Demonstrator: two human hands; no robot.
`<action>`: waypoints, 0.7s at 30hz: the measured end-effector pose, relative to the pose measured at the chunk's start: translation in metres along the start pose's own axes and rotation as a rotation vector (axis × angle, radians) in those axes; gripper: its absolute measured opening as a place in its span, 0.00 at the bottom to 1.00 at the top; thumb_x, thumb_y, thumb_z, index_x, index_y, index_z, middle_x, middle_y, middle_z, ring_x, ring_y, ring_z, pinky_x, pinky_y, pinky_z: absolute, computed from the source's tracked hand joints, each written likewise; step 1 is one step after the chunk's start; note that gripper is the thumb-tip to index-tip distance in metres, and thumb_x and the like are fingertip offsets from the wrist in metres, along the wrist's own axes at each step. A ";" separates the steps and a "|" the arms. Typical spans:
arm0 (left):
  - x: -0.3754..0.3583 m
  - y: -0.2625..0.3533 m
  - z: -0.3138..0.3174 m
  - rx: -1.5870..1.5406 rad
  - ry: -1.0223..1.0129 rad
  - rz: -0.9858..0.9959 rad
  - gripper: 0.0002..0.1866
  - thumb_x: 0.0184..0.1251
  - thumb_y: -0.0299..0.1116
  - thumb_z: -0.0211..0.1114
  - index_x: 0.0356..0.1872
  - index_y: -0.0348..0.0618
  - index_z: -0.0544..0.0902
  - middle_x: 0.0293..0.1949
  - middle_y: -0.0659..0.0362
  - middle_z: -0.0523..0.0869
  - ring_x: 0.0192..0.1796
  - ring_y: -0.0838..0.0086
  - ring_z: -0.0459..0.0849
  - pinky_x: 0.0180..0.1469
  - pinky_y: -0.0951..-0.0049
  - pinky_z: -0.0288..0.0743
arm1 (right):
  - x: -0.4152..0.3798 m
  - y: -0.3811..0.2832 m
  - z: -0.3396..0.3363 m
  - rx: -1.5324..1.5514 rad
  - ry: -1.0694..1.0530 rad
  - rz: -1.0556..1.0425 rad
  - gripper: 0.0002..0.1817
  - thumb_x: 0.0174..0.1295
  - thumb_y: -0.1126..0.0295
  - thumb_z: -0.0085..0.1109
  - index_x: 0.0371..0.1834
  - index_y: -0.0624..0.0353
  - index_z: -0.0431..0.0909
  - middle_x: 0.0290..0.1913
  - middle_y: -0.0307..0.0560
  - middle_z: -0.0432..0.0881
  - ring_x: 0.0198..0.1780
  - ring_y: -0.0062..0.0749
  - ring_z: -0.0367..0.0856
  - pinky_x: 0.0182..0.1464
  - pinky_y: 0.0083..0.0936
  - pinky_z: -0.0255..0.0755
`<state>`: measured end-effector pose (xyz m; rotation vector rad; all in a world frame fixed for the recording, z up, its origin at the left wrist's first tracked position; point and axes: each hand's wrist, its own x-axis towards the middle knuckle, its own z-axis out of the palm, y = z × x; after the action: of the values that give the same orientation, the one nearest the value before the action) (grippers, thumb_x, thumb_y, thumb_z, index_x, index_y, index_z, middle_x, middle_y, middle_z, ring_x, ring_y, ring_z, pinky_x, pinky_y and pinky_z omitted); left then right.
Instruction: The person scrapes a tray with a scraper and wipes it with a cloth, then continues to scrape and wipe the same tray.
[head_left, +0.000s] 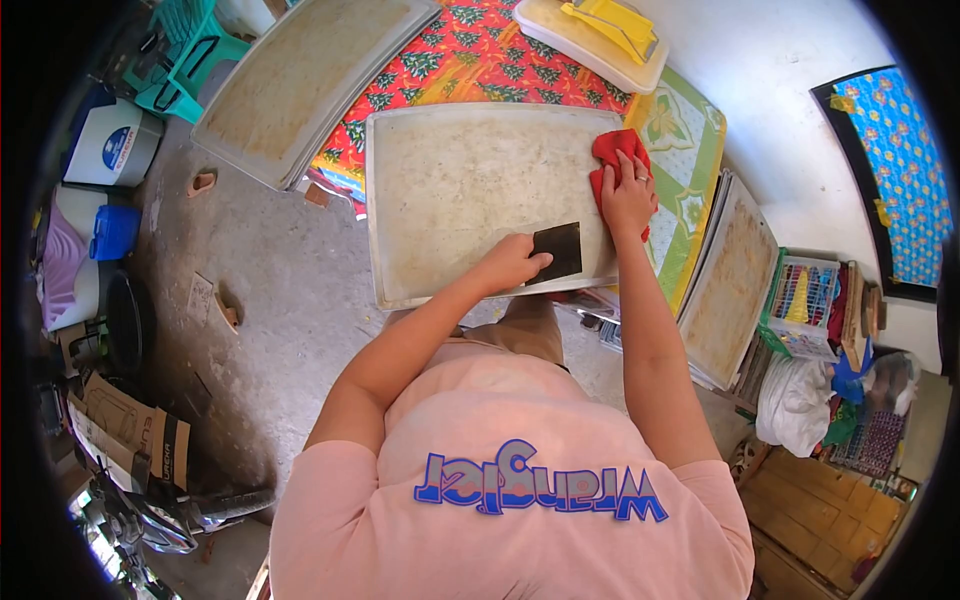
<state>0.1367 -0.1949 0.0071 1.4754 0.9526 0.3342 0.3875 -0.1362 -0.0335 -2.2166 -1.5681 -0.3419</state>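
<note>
At left we see a stack of stained sheet trays (310,80). Before us, a worn sheet tray (470,190) lies on the table; near its close edge our left hand (512,264) pinches a flat black scraper (560,250). At its right edge, our right hand (630,198) covers a red cloth (608,148), fingers spread; we can't tell whether they grip it.

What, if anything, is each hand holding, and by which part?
The left hand grips a dark flat piece by its left edge; the right hand rests on a red cloth, its grip unclear.
</note>
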 end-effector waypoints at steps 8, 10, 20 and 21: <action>0.000 0.004 -0.002 0.037 -0.030 -0.059 0.15 0.63 0.38 0.64 0.38 0.33 0.83 0.29 0.44 0.86 0.33 0.56 0.86 0.40 0.60 0.77 | 0.000 0.000 0.001 -0.014 0.018 -0.013 0.22 0.65 0.50 0.54 0.62 0.34 0.77 0.65 0.41 0.76 0.63 0.44 0.73 0.62 0.45 0.64; 0.003 0.002 -0.003 0.071 -0.062 -0.066 0.15 0.63 0.38 0.64 0.38 0.33 0.83 0.29 0.44 0.86 0.33 0.56 0.86 0.40 0.60 0.77 | 0.000 0.000 0.001 -0.012 0.014 -0.010 0.22 0.65 0.50 0.54 0.62 0.34 0.78 0.65 0.41 0.76 0.63 0.44 0.73 0.62 0.45 0.64; 0.003 0.006 -0.003 0.024 -0.059 -0.080 0.15 0.65 0.38 0.64 0.36 0.32 0.83 0.26 0.47 0.85 0.28 0.63 0.85 0.33 0.63 0.76 | -0.001 0.000 -0.002 -0.008 0.013 -0.009 0.22 0.65 0.50 0.55 0.62 0.35 0.78 0.65 0.42 0.76 0.62 0.45 0.74 0.62 0.45 0.64; 0.003 0.006 -0.004 0.035 -0.077 -0.108 0.15 0.65 0.38 0.64 0.36 0.32 0.83 0.25 0.48 0.85 0.28 0.64 0.84 0.32 0.63 0.76 | 0.000 -0.001 -0.002 -0.009 0.016 -0.011 0.22 0.65 0.50 0.55 0.62 0.35 0.77 0.65 0.43 0.76 0.62 0.45 0.74 0.62 0.45 0.64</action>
<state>0.1381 -0.1891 0.0124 1.4518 0.9767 0.1815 0.3869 -0.1371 -0.0321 -2.2076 -1.5738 -0.3704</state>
